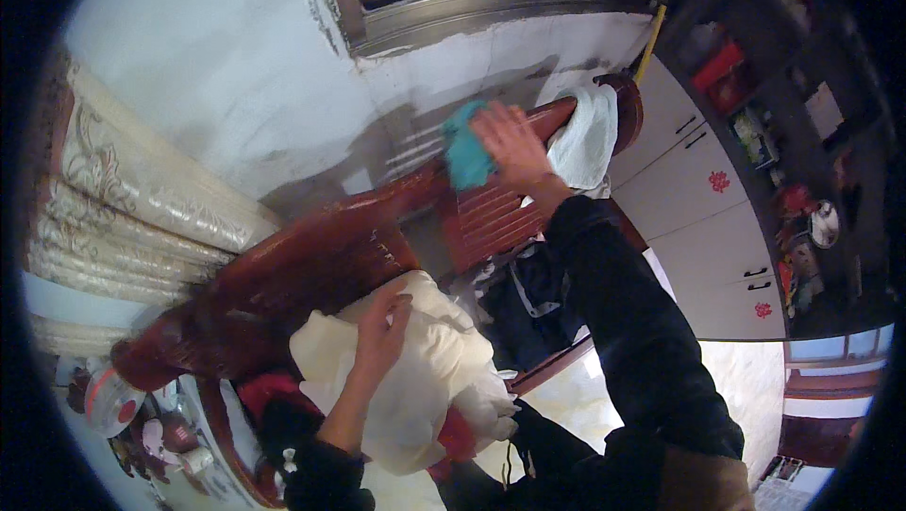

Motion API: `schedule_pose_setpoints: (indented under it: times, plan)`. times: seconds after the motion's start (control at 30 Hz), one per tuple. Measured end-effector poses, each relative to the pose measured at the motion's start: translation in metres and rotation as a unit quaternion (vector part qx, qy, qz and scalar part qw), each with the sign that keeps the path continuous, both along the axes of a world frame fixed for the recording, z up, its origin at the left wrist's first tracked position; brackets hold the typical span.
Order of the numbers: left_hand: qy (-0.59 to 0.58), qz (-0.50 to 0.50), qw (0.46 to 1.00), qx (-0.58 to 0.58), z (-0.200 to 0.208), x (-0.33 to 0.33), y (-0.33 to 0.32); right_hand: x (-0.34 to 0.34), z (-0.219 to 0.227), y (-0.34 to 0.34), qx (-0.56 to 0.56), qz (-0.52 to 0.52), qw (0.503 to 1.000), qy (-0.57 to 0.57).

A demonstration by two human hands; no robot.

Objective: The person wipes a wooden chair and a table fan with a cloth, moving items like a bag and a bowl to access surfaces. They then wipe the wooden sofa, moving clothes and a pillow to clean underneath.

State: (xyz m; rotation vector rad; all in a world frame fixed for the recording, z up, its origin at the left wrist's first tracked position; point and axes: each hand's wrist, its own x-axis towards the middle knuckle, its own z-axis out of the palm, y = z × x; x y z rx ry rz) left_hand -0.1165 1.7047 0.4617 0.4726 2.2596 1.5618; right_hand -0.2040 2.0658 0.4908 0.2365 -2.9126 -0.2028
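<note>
My right hand (pixel 511 145) presses a teal cloth (pixel 465 154) flat against the top rail of a dark red wooden bench back (pixel 330 256). A white towel (pixel 587 138) hangs over the same rail just right of that hand. My left hand (pixel 382 327) rests on a bundle of cream fabric (pixel 425 388) heaped on the bench, fingers curled into it. Both forearms wear dark sleeves.
Dark clothing (pixel 528 299) lies on the bench seat. A rolled patterned cream covering (pixel 132 190) leans at the left. White cabinets with red emblems (pixel 703 200) stand at the right beside cluttered shelves (pixel 802 162). A yellow stick (pixel 650 39) leans against the wall.
</note>
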Motion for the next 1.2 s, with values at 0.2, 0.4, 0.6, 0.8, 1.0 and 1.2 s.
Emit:
schedule_pose_setpoints:
  times: [0.2, 0.4, 0.6, 0.8, 1.0, 1.2]
  plan:
    - [0.051, 0.001, 0.999, 0.011, 0.021, -0.031, 0.081, 0.034, -0.019, 0.143, -0.057, -0.131, 0.979, 0.144]
    - [0.374, 0.026, 0.923, -0.086, 0.025, -0.1, 0.179, 0.031, -0.054, 0.098, -0.106, -0.216, 0.957, 0.164]
    - [0.396, -0.071, 0.867, -0.295, 0.039, -0.149, 0.267, 0.056, -0.074, 0.153, -0.253, -0.193, 0.93, 0.183]
    - [0.451, -0.046, 0.845, -0.284, 0.021, -0.164, 0.264, 0.052, -0.051, 0.186, -0.22, -0.237, 0.928, 0.187]
    - [0.481, -0.043, 0.833, -0.269, 0.016, -0.166, 0.267, 0.028, -0.114, 0.038, -0.545, -0.26, 0.753, 0.262]
    - [0.474, -0.026, 0.841, -0.258, 0.016, -0.169, 0.259, 0.045, -0.129, -0.034, -0.403, -0.203, 0.849, 0.273]
